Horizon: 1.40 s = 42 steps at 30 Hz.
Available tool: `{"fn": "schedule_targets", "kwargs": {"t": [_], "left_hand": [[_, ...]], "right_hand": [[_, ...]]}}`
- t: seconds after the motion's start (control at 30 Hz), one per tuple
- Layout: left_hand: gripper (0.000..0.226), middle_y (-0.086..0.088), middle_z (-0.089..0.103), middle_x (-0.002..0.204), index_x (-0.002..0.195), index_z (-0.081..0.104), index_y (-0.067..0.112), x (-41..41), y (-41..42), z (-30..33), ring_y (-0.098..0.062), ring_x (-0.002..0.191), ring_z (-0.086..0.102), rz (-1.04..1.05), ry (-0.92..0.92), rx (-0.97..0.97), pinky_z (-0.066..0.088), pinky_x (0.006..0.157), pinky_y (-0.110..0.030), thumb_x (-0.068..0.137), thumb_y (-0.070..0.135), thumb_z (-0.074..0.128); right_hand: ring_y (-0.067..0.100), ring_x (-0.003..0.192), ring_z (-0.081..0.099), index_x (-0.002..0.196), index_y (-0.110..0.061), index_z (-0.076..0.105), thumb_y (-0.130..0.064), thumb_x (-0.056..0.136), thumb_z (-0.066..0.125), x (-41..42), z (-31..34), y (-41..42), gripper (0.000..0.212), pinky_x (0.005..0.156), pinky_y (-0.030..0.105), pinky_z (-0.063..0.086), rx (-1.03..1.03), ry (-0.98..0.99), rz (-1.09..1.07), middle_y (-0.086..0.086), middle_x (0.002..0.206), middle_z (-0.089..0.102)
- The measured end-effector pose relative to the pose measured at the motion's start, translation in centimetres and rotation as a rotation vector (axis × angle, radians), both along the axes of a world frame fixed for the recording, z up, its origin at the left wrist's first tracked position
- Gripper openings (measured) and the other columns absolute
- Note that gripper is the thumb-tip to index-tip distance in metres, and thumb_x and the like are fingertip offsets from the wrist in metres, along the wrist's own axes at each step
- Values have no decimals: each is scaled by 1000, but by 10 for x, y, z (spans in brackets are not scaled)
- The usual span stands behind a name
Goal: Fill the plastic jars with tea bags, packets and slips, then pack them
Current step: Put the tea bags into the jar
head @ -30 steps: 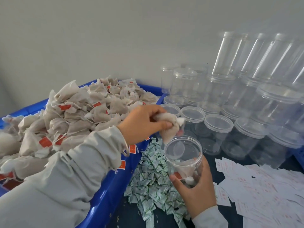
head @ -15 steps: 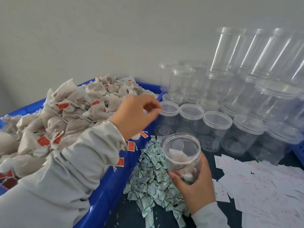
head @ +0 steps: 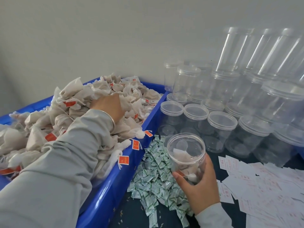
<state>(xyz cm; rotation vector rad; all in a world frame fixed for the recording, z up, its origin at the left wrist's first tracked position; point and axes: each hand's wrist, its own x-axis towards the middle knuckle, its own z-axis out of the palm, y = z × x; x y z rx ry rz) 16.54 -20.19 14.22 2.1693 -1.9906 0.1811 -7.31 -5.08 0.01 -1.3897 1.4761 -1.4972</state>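
Note:
My left hand reaches into the heap of white tea bags with red tags in the blue bin. Its fingers are buried among the bags, so its grip does not show. My right hand grips an open clear plastic jar from below, held upright just right of the bin. A few tea bags lie inside the jar. A pile of small green-and-white packets lies on the dark table under the jar, and white slips with red print are spread to the right.
Several lidded empty jars stand in rows behind the held jar. Taller stacks of clear jars lean at the back right by the grey wall. The bin's wall lies between my two hands.
My left hand dropped a tea bag into the jar, then swung back left and down into the heap. The jar in my right hand stayed almost still.

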Motion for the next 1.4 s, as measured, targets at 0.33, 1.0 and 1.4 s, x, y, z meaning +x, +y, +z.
{"fn": "schedule_targets", "kwargs": {"t": [0.33, 1.0, 1.4], "left_hand": [[27, -11, 53, 119, 111, 57, 20, -3, 3, -3, -34, 110, 48, -38, 48, -145, 41, 87, -41, 88, 33, 53], [12, 9, 62, 69, 74, 62, 19, -89, 76, -12, 2, 63, 54, -857, 665, 200, 44, 65, -13, 71, 9, 69], [14, 13, 65, 92, 88, 72, 22, -73, 64, 10, -2, 87, 54, -711, 483, -185, 36, 77, -15, 85, 31, 62]], "right_hand": [[13, 121, 51, 143, -23, 35, -16, 56, 90, -1, -1, 1, 103, 98, 21, 42, -12, 7, -2, -2, 134, 50], [21, 128, 46, 142, -22, 35, -32, 53, 90, 0, -2, -2, 105, 105, 48, 41, -3, -8, 2, 1, 136, 49], [19, 125, 49, 142, -25, 35, -25, 52, 92, -1, -3, -1, 106, 103, 45, 44, 24, -43, 25, 2, 134, 49]]}}
